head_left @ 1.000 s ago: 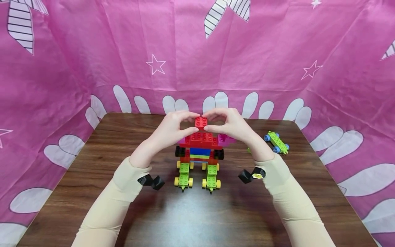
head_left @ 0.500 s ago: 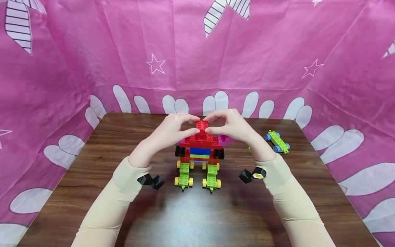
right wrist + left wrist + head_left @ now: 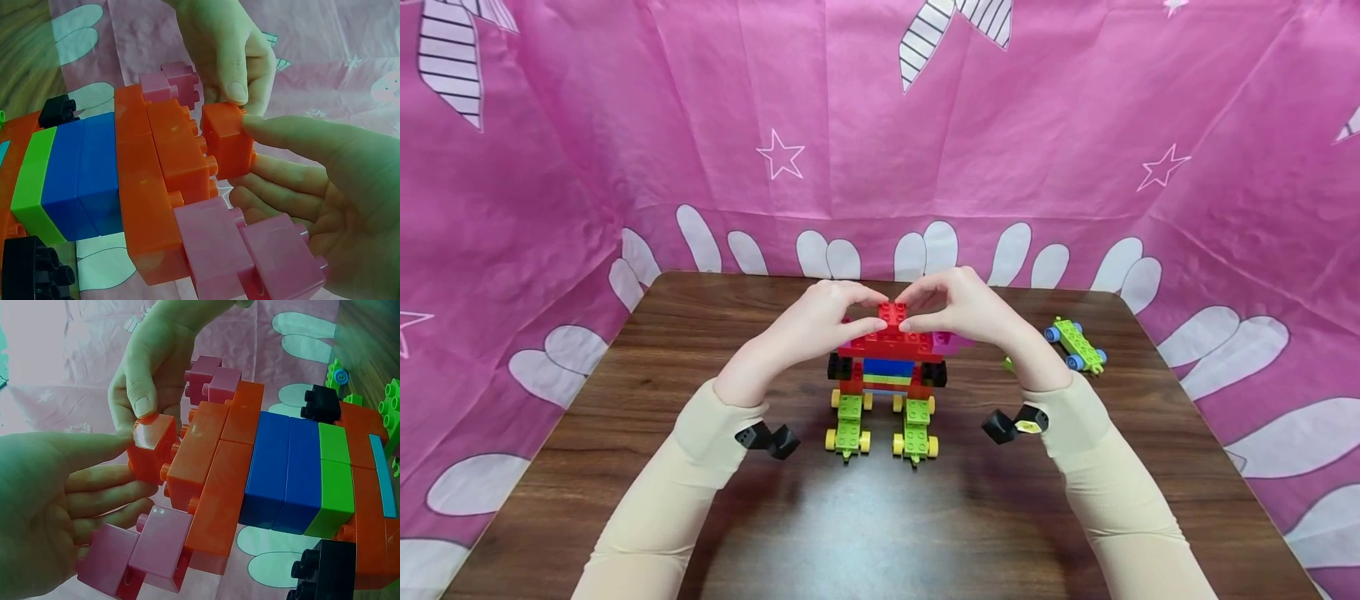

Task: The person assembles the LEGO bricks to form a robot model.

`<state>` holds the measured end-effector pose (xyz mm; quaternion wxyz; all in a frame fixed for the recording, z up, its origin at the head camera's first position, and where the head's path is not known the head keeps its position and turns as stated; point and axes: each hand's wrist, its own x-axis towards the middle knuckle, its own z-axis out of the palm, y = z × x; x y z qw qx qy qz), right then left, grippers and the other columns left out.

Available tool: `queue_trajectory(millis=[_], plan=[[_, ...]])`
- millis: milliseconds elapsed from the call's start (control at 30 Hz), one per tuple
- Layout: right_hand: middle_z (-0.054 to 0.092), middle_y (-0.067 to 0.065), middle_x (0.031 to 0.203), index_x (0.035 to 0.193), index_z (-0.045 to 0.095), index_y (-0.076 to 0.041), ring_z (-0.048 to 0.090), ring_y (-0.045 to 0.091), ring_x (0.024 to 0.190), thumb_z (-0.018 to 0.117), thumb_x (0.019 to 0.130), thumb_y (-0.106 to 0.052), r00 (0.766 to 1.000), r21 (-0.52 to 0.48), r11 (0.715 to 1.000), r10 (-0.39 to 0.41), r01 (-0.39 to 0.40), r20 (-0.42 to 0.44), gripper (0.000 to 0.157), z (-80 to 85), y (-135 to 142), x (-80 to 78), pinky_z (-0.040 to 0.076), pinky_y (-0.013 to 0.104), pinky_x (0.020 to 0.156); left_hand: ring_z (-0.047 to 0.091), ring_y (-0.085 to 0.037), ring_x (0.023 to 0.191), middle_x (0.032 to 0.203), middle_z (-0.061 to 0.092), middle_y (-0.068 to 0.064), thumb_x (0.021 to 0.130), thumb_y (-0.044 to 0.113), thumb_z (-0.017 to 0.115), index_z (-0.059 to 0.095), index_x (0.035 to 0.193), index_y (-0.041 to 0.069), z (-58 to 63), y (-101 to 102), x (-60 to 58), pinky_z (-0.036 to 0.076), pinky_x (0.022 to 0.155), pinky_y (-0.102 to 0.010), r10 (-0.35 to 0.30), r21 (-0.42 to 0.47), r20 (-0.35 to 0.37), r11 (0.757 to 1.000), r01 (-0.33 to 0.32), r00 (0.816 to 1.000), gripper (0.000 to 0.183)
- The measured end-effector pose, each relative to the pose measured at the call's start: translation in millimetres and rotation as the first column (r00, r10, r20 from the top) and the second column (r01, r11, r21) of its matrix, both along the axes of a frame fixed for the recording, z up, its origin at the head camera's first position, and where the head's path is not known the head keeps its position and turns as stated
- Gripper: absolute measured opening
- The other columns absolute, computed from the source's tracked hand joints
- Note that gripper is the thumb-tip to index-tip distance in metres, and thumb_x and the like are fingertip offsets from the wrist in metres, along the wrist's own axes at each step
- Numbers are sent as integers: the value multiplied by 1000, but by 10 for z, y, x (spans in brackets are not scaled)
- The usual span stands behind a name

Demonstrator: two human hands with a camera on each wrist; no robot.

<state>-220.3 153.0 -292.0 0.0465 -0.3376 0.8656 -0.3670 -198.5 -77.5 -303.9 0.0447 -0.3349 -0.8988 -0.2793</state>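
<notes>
Both hands pinch one small red building brick (image 3: 892, 313) from its two sides, the left hand (image 3: 820, 321) on one side and the right hand (image 3: 968, 310) on the other. Thumbs are on the near face, fingers behind. Below it stands a robot-like brick figure with red shoulders (image 3: 215, 487), blue bricks (image 3: 887, 368) and a lime layer (image 3: 334, 481) in its body. In both wrist views, the held brick hangs just over the studs of the top red row (image 3: 181, 150), a narrow gap showing. Pink bricks (image 3: 215, 244) step outward as arms.
Black bricks (image 3: 933, 374) jut from the figure's sides. Lime wheeled bases (image 3: 916, 429) with yellow wheels form its feet. A lime car base (image 3: 1077, 345) with blue wheels lies to the right on the wooden table (image 3: 700, 517). A pink patterned cloth (image 3: 880, 125) hangs behind.
Both hands have lowered the red brick from higher above the figure to just over its top red row. The figure and the car base stay in place.
</notes>
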Motion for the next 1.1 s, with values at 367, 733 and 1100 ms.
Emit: queue_trajectory(millis=[367,733,1100], plan=[[74,5,95,104,74,-8,69,16,88,81,78,-20,1000,35,999,12,-11,-11,30,-19,7,-22,57,34,81,63,-22,110,118,69,-8,90,28,68,66,122,6,11,26,5,50,96,-38,-5,-37,16,999,5,1000,39],[74,5,95,104,74,-7,69,16,88,81,78,-20,1000,58,998,6,-5,-21,31,-23,9,-17,57,34,80,64,-21,107,115,70,-7,89,26,69,67,121,6,-12,25,-17,51,95,-37,-13,-40,27,999,14,1000,38],[74,3,92,105,75,-9,69,15,84,82,77,-23,1000,78,997,-28,28,-2,32,-29,8,-25,58,32,76,65,-18,102,109,72,-5,88,25,71,69,117,8,-14,13,-61,53,90,-35,-31,-5,67,999,31,997,33]])
